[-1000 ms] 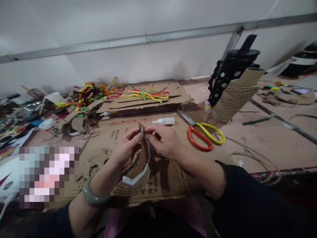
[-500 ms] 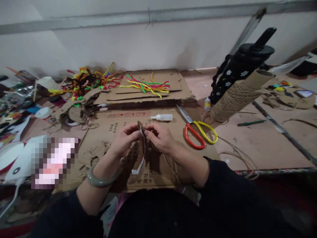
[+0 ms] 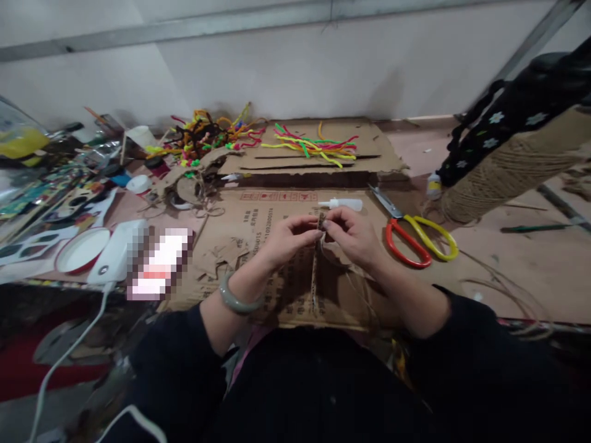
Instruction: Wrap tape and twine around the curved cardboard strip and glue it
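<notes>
Between both hands a narrow piece of corrugated cardboard (image 3: pixel 314 277) is held upright, seen nearly edge-on. My left hand (image 3: pixel 292 240) pinches its upper end from the left, a bangle on the wrist. My right hand (image 3: pixel 353 239) pinches the same end from the right, with a thin strand of twine (image 3: pixel 364 289) hanging near it. Just beyond the fingers lies a small white nozzle bottle (image 3: pixel 346 203). Scissors (image 3: pixel 407 237) with one red and one yellow handle rest to the right, blades partly apart. A printed cardboard sheet (image 3: pixel 272 215) lies under the hands.
Coloured pipe cleaners (image 3: pixel 314 147) lie on a cardboard flap at the back, with a tangled heap (image 3: pixel 207 132) to its left. A large twine roll (image 3: pixel 498 178) leans at right beside a black flowered object (image 3: pixel 512 117). A blurred-out phone-like thing (image 3: pixel 161 264) and white device (image 3: pixel 122 249) lie left.
My view has swung left, so everything sits farther right. The cardboard piece has turned more edge-on, and its white strip no longer shows clearly. Both hands keep their pinch on it.
</notes>
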Demonstrator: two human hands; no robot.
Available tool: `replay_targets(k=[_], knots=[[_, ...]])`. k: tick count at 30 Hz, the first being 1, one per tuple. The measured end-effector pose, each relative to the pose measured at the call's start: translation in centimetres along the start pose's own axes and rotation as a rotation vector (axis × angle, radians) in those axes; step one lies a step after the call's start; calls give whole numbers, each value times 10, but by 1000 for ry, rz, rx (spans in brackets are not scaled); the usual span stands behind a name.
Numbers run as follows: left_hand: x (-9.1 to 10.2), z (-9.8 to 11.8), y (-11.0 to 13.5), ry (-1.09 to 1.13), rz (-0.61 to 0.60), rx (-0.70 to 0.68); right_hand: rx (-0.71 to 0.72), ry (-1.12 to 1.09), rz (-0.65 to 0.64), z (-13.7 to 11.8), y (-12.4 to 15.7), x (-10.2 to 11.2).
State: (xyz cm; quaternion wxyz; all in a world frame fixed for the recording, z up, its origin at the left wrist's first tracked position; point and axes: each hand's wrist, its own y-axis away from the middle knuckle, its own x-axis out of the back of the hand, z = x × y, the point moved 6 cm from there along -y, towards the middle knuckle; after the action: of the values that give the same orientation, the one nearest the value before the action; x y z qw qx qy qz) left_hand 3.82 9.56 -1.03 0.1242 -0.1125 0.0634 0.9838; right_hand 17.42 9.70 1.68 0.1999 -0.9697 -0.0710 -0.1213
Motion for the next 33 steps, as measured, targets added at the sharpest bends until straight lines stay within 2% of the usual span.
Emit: replay_targets(k=[4, 9, 13, 17, 25, 29, 33], knots=[[-3, 1, 2, 19, -36, 14, -156, -166, -40, 6, -1, -4], [-5, 8, 7, 150, -20, -40, -246, -156, 51, 3, 10, 0], [-3, 17, 11, 244, -5, -93, -203, -82, 70, -13, 25, -2], [1, 20, 12, 256, 2, -100, -188, -115, 68, -21, 28, -8], [0, 22, 12, 236, -118, -127, -203, -216, -5, -26, 22, -15], [3, 32, 13, 172, -36, -161, -127, -146, -72, -28, 18, -13], [11, 31, 7, 80, 64, -141, 14, 128, -38, -30, 5, -4]])
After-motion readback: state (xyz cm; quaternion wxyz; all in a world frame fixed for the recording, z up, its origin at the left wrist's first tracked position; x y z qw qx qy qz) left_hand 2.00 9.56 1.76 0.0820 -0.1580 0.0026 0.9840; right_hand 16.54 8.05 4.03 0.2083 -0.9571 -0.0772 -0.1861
